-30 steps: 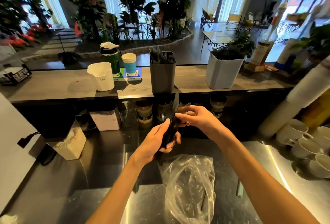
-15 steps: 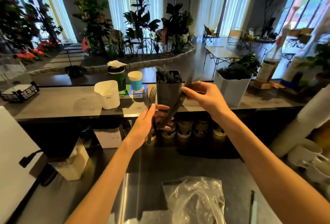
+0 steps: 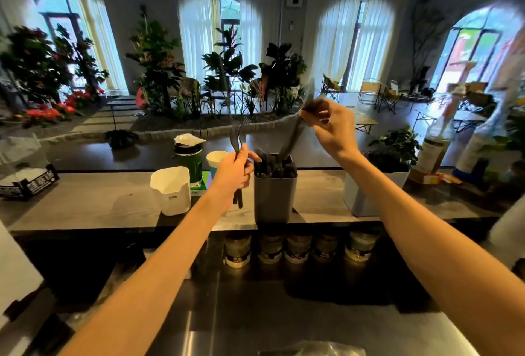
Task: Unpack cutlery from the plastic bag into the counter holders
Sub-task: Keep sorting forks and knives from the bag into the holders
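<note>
Holding forks (image 3: 238, 134), left hand (image 3: 234, 173), grey holder (image 3: 274, 197)

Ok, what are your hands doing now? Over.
Left hand grips forks beside grey holder. Right hand pinches cutlery, lowering it in. Holder nearly full.

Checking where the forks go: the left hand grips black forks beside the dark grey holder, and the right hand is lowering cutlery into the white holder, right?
Not quite. In the head view the right hand lowers its cutlery into the dark grey holder, not the white holder. The left hand does grip the black forks.
</note>
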Tool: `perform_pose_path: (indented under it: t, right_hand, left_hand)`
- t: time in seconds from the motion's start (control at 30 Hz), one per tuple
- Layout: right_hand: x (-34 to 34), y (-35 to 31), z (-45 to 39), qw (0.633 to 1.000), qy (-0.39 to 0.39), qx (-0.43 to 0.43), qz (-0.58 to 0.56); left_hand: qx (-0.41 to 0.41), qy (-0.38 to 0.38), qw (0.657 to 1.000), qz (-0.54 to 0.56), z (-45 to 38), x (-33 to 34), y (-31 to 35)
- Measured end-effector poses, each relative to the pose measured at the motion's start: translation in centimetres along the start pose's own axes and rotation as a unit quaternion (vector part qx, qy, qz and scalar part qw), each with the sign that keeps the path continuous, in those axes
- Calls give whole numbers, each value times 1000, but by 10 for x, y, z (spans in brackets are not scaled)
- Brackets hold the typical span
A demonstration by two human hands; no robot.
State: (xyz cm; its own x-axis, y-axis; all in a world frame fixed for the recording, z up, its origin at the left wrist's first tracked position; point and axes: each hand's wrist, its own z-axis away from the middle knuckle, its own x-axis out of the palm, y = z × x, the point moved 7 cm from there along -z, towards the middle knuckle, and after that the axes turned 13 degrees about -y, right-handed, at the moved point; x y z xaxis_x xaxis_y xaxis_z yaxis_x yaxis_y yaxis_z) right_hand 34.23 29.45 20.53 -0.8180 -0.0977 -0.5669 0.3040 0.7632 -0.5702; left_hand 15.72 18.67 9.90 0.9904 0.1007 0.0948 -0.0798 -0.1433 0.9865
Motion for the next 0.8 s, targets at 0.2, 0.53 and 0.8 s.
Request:
perform_pose_path:
  t: [0.2,0.53,0.8]
  right_hand:
    - [48,46,-9,992,-92,79,38]
    - [47,-6,11,947,-283,40,-149]
    - [-33,-6,34,959,-266,-1,-93]
  left_hand:
    - [-3,-27,999,28,-15,-5,-9]
    - [-41,-143,987,-53,-14,29,0]
    - [-60,-263,953,-137,-32,128,-4]
